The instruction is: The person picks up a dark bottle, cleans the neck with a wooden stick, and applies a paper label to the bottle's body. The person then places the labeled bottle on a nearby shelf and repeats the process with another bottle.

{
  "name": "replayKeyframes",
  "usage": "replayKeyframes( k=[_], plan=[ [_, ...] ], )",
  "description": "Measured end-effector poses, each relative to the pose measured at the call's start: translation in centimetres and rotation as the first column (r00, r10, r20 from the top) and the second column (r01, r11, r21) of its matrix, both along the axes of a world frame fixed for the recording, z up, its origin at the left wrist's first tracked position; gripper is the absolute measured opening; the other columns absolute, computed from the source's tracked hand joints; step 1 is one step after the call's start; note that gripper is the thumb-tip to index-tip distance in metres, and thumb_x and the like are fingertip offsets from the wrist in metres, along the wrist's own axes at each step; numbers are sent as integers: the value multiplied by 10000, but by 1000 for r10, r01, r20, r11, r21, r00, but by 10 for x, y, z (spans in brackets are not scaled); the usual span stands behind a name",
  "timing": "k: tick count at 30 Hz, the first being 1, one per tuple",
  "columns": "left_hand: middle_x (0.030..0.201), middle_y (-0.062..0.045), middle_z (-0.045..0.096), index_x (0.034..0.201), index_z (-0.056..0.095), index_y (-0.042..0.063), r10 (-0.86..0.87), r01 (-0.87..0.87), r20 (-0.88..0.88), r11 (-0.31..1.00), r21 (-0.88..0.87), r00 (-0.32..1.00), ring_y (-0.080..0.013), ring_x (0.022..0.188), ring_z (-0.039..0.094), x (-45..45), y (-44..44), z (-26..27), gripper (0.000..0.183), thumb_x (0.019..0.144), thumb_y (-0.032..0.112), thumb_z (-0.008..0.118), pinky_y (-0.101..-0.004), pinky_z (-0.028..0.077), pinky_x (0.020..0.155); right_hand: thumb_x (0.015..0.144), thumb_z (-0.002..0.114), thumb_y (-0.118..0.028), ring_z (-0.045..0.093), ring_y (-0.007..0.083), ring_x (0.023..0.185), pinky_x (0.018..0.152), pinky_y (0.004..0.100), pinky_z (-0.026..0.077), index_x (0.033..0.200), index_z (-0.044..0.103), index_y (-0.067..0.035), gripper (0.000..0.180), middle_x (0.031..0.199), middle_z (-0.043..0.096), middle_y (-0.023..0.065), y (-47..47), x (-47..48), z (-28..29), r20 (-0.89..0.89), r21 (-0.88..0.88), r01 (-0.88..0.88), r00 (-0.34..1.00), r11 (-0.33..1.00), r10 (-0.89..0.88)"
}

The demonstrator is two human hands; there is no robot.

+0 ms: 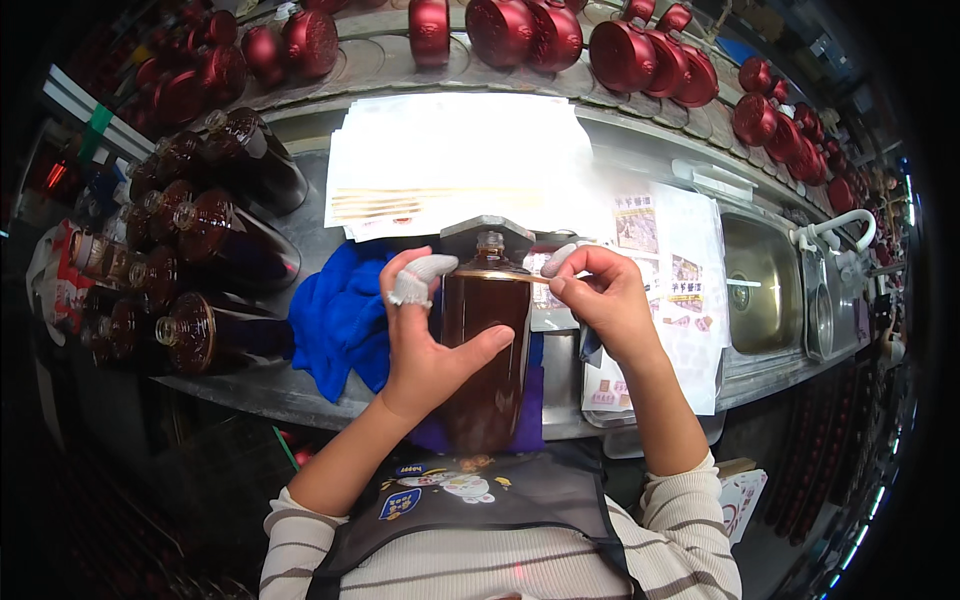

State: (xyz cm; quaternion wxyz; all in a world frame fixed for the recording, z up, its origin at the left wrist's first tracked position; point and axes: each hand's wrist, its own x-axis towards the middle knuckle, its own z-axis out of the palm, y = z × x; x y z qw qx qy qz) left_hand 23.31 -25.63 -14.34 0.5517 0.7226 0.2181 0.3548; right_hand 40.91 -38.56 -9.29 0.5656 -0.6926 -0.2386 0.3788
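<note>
A dark brown glass bottle (484,360) lies before me, its uncapped neck pointing away, against a grey angular rest (474,225). My left hand (431,341) grips its left side, thumb across the body. A white cloth finger cover on that hand touches the bottle's shoulder. Around the shoulder runs a thin gold strip (499,276), whose right end stands off the glass. That end is pinched between the thumb and finger of my right hand (607,292), which also wears a white finger cover. Purple cloth (534,409) lies under the bottle.
Several filled brown bottles (232,240) crowd the left side, beside a blue cloth (337,322). White label sheets (457,150) are stacked behind, with printed sheets (667,300) to the right. Beyond are a metal sink (761,292) and a conveyor (367,64) carrying red bottles (499,30).
</note>
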Motion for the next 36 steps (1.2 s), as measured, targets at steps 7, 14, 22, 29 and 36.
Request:
replayKeyframes(
  k=[7, 14, 22, 29, 36],
  plan=[
    [1348, -154, 417, 1240, 566, 22, 85, -77, -58, 988, 137, 995, -309, 1261, 447, -11, -5, -10, 682, 731, 335, 896, -408, 409, 1062, 878, 717, -58, 453, -11, 594, 527, 166, 334, 845, 636, -46, 88, 718, 582, -66, -7, -4, 19, -11, 35, 4, 1000, 999, -4],
    [1361, -148, 415, 1251, 571, -2, 50, -24, -77, 952, 307, 996, -314, 1281, 469, -5, -2, 4, 585, 739, 148, 811, -435, 376, 1127, 874, 726, -59, 606, 35, 715, 613, 193, 492, 864, 668, -12, 75, 829, 668, 2, -5, 8, -11, 19, 97, 13, 1000, 995, -15],
    [1420, -162, 393, 1203, 632, -31, -4, 117, -220, 855, 506, 976, -354, 1286, 453, 8, -10, 39, 456, 777, 117, 696, -447, 355, 1126, 855, 728, -75, 588, 35, 693, 594, 205, 468, 829, 667, -17, 88, 772, 647, -13, -2, 10, -30, 42, 184, 13, 999, 983, -21],
    [1437, -163, 403, 1271, 614, 28, -28, 99, -221, 944, 315, 975, -355, 1305, 448, 21, -21, 29, 617, 688, 81, 808, -451, 367, 1114, 874, 727, -118, 626, 58, 763, 672, 227, 510, 853, 684, -7, 121, 814, 694, 21, -1, 14, -34, 84, 114, -21, 996, 993, 11],
    [1451, -137, 353, 1482, 345, 19, -76, 82, 52, 988, -133, 996, -275, 1342, 414, -7, -8, -10, 914, 747, 189, 861, -433, 362, 1149, 857, 749, -79, 589, 13, 721, 622, 177, 464, 853, 685, -20, 88, 825, 670, -19, -1, 10, -20, -51, 31, -127, 990, 991, 129]
  ],
)
